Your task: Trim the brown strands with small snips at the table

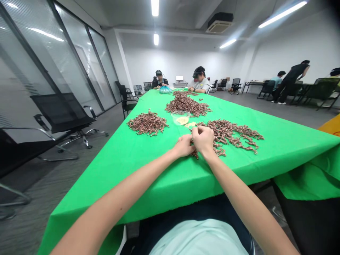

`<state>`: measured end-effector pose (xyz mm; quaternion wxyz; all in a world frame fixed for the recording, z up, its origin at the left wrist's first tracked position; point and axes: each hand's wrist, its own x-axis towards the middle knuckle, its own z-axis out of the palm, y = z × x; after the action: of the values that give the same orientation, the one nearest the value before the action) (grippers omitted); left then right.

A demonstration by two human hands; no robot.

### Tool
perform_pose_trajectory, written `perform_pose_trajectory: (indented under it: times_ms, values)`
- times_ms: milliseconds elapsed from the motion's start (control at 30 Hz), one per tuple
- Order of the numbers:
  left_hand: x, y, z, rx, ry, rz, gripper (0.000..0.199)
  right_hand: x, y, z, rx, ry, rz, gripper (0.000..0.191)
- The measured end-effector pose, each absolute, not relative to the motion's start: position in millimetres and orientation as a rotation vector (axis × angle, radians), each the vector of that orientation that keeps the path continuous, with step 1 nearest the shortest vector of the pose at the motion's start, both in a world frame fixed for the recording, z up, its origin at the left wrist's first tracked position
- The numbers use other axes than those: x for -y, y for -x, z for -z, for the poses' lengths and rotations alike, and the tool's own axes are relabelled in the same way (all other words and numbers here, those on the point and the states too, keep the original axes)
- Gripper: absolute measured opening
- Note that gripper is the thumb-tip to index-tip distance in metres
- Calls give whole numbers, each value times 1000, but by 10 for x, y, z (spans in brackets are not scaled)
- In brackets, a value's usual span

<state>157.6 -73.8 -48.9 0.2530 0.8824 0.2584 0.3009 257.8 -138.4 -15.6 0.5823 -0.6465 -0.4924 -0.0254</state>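
My left hand (183, 145) and my right hand (203, 139) meet above the near part of the table, fingers closed and almost touching. Whatever lies between the fingertips is too small and hidden to make out. Around and under them spreads a loose heap of small, knobbly reddish-brown pieces (225, 132), reaching out to the right. Just beyond my hands stands a clear round bowl (181, 118) with pale yellow bits inside. More pale yellow bits (190, 125) lie beside it on the cloth.
A green cloth (127, 159) covers the long table. To the left is another brown heap (147, 123), and a larger heap (186, 103) sits behind the bowl. Two people sit at the far end near a blue plastic bag (165, 89). Office chairs (60, 111) stand at left.
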Motion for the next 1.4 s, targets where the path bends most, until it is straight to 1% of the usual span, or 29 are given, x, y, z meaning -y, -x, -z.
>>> perform_pose_trajectory:
  times_ms: [200,300,467,633,900,1000,1233,1300,1400]
  values:
    - [750,-1450,429,-796,-2387,-878,21,1364,-2526,183,1225,1473,32,35]
    - [745,-1419,399,-922,-2369,-944,21,1355,-2531,199,1238,1474,33,36]
    - [682,-1358,342,-1061,-2232,-1040,37,1370,-2544,193,1269,1468,2,33]
    - [601,-1293,335,-1095,-2081,-1110,46,1373,-2532,192,1307,1474,-12,31]
    - [516,-1311,372,-989,-1823,-1129,65,1346,-2539,224,1359,1463,2,31]
    - [471,-1304,411,-920,-1786,-1108,68,1348,-2534,229,1366,1458,-9,31]
    - [443,-1315,431,-829,-1580,-1074,68,1341,-2528,241,1388,1459,8,30]
    - [481,-1327,400,-814,-1500,-1046,65,1340,-2530,243,1395,1452,15,30]
    - [554,-1338,336,-827,-1411,-1028,54,1341,-2530,246,1403,1445,18,31]
